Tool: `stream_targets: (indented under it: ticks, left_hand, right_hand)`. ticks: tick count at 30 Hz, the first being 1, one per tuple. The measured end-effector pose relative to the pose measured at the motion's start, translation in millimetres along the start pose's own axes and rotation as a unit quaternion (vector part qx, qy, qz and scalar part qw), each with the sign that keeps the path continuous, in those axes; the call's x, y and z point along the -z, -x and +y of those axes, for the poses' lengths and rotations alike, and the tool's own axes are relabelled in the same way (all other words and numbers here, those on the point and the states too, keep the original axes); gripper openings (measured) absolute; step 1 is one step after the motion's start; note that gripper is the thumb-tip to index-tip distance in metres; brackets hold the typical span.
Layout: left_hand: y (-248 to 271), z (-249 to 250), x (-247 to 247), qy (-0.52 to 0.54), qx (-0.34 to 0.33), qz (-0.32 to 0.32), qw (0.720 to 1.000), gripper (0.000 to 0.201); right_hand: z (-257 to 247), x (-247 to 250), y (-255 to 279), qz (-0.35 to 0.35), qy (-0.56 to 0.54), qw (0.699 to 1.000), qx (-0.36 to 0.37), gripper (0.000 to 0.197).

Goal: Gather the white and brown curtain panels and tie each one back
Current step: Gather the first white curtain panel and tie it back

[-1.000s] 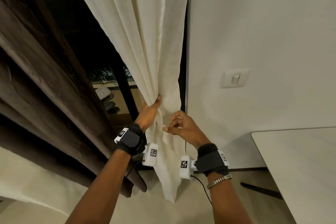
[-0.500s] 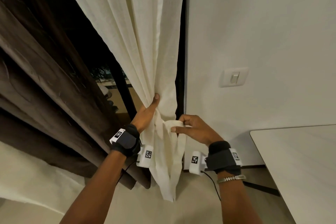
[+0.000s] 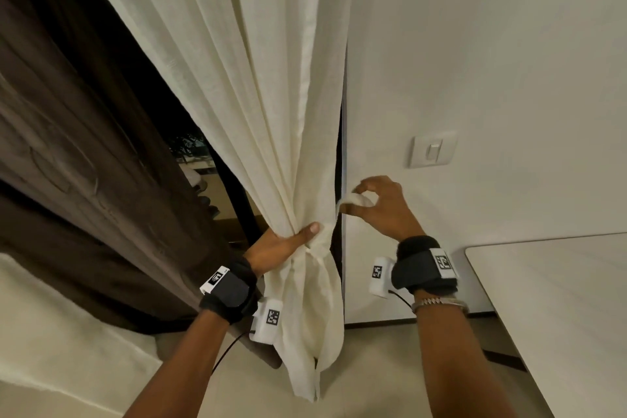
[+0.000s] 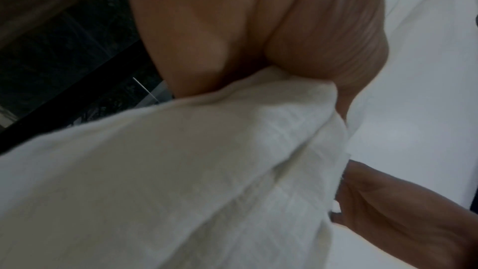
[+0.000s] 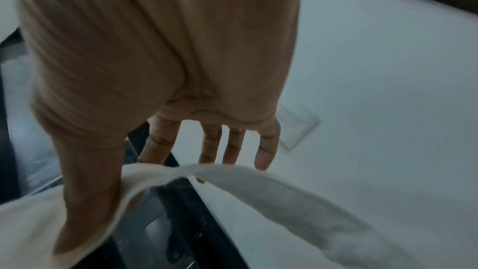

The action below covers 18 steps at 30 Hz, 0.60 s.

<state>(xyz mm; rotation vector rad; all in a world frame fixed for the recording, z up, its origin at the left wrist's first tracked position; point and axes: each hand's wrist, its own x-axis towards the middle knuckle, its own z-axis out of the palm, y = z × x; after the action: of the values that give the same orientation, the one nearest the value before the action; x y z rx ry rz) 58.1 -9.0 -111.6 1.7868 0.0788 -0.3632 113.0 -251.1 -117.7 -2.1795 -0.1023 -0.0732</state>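
Observation:
The white curtain panel [image 3: 258, 95] hangs in the middle, bunched at waist height. My left hand [image 3: 288, 243] grips the gathered bunch from the left, thumb across its front; the left wrist view shows the white cloth [image 4: 181, 171] squeezed under my palm. To the right of the bunch my right hand [image 3: 376, 205] pinches the end of a white tie-back strip [image 3: 354, 199] and holds it out near the wall. In the right wrist view the strip [image 5: 245, 177] runs across under my fingers. The brown curtain panel [image 3: 84, 180] hangs loose at the left.
A light switch [image 3: 431, 151] sits on the white wall [image 3: 492, 61] just above my right hand. A white table [image 3: 559, 299] stands at the lower right. A dark window frame [image 3: 234, 193] shows between the two curtains. Pale cloth [image 3: 51, 349] lies at lower left.
My right hand has lifted and moved right, pulling the tie-back strip away from the bunch toward the wall. My left hand keeps its grip on the gathered white curtain.

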Motion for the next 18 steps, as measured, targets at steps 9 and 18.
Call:
stream_targets:
  ticks: [9, 18]
  left_hand:
    - [-4, -2, -6, 0.016, -0.018, 0.031, 0.999, 0.060]
    - [-7, -1, -7, 0.034, -0.024, 0.023, 0.999, 0.055]
  right_hand:
    - [-41, -46, -2, -0.081, -0.034, 0.995, 0.044, 0.027]
    - [-32, -46, 23, -0.260, -0.206, 0.943, -0.002, 0.069]
